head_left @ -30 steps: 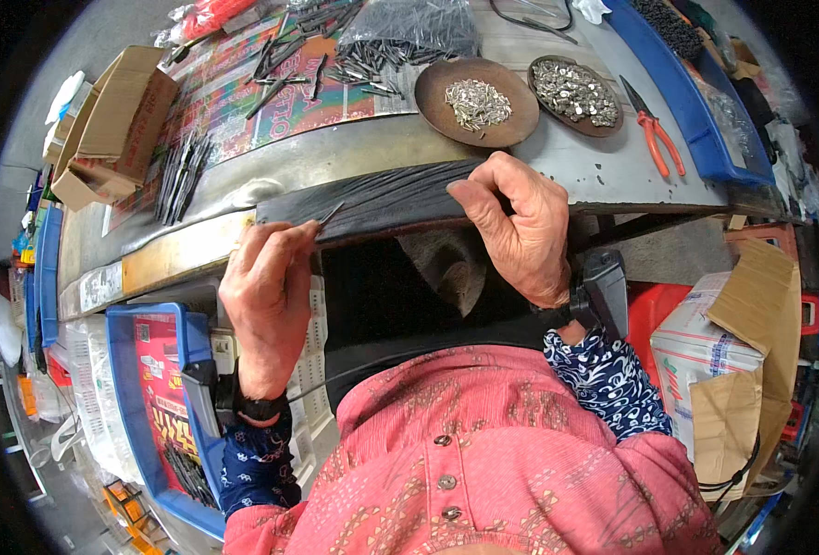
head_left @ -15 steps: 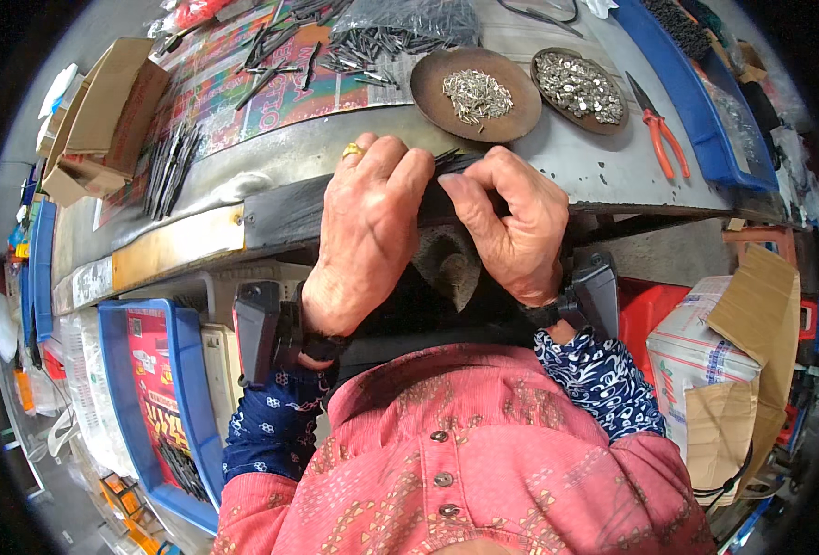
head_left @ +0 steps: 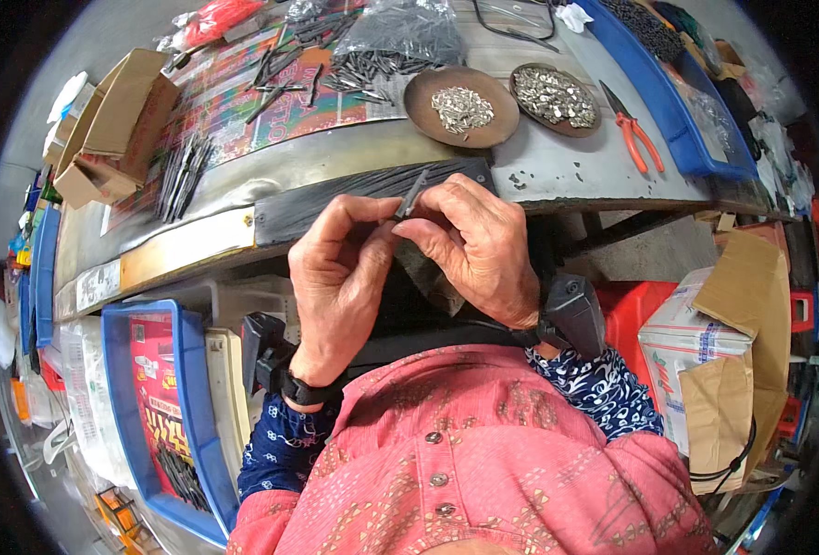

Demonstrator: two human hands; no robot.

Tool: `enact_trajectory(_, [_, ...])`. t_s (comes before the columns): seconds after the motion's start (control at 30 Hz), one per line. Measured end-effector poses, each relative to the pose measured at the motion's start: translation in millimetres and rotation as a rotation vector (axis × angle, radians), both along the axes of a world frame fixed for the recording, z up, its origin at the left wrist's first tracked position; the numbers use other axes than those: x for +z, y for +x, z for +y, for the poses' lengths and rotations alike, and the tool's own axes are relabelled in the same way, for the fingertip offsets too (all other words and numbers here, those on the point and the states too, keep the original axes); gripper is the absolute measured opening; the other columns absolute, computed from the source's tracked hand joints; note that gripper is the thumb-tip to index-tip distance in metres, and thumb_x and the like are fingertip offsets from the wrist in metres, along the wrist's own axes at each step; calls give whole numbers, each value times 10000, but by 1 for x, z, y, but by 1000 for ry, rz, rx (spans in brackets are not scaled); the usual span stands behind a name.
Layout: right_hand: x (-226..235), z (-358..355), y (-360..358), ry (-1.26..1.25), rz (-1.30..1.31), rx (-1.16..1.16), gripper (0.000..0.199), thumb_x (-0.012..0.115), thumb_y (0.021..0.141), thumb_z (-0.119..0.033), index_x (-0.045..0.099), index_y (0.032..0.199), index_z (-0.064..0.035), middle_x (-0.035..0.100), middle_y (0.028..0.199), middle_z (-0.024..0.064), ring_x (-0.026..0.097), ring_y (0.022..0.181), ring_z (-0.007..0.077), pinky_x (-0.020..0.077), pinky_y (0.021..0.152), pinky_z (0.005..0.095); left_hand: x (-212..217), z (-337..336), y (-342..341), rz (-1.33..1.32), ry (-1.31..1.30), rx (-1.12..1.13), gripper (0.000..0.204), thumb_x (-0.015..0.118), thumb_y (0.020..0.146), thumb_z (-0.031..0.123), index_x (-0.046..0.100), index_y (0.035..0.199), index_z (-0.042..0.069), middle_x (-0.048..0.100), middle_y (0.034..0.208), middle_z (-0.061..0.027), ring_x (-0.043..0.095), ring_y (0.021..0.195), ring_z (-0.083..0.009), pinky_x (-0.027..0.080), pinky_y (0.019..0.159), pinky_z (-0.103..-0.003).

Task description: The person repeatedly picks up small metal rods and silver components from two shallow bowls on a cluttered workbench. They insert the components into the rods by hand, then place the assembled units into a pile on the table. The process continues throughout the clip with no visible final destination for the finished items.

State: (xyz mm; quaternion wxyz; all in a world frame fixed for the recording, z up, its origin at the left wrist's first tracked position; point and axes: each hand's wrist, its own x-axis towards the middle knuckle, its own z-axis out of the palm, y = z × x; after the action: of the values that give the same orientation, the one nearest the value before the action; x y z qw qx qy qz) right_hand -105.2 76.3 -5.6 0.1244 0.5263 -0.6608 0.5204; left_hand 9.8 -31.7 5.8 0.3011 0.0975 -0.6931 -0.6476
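Between both hands is a slim dark grey rod-like piece (head_left: 414, 191), tilted up at the edge of the bench. My left hand (head_left: 337, 273) pinches its lower end with thumb and forefinger. My right hand (head_left: 483, 242) is closed on it from the other side, fingers curled. Beyond the hands sits a round brown dish (head_left: 417, 92) holding small silver pins (head_left: 462, 109). A second dish (head_left: 526, 107) beside it carries flat silver bits (head_left: 559, 97). Several similar-looking dark pieces (head_left: 184, 180) lie in a bundle at the left.
Red-handled pliers (head_left: 633, 139) lie at right, near a long blue tray (head_left: 715, 157). A plastic bag (head_left: 405, 32) and loose dark pieces (head_left: 372, 79) are at the back. Cardboard boxes stand at far left (head_left: 118, 116) and lower right (head_left: 752, 296). A blue bin (head_left: 187, 370) is below left.
Both hands have drawn back toward me from the bench edge and turned upward. The rod-like piece now shows between the fingertips. The view has shifted slightly.
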Motion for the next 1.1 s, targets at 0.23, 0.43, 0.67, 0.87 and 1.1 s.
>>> enact_trajectory(0.23, [8, -3, 10, -12, -11, -29, 168, 713, 801, -88, 560, 787, -20, 528, 688, 117, 555, 589, 311, 438, 509, 386, -1, 4, 5, 4, 162, -41, 140, 593, 901, -33, 608, 1040, -23, 625, 947, -1, 544, 851, -33, 452, 759, -186])
enact_trajectory(0.43, [13, -5, 13, -37, 45, -4, 147, 671, 827, -25, 541, 759, -14, 492, 647, 99, 528, 545, 280, 418, 473, 370, -1, 3, 9, 69, 244, -90, 142, 612, 892, -35, 623, 1033, -29, 639, 940, -6, 563, 853, -35, 472, 754, -187])
enact_trajectory(0.67, [15, -8, 17, -19, 24, -27, 168, 647, 852, -30, 524, 739, -10, 488, 640, 114, 517, 528, 293, 408, 465, 376, 0, 5, 11, 105, 234, -57, 156, 618, 882, -45, 629, 1037, -31, 644, 946, -11, 564, 855, -38, 474, 751, -189])
enact_trajectory(0.87, [13, -14, 20, 19, -146, 23, 217, 656, 867, -84, 516, 722, -6, 487, 648, 133, 518, 540, 310, 402, 484, 377, -1, 0, 11, 82, -19, 84, 142, 623, 839, -86, 628, 971, -34, 610, 885, -39, 564, 782, -67, 469, 689, -208])
enact_trajectory(1.1, [10, -2, -4, 132, 4, -27, 211, 718, 804, -137, 545, 743, -32, 527, 681, 113, 555, 604, 310, 438, 514, 392, 1, -68, 22, -46, -451, 369, 129, 639, 828, -63, 654, 940, 0, 660, 834, -56, 582, 756, -86, 480, 713, -236])
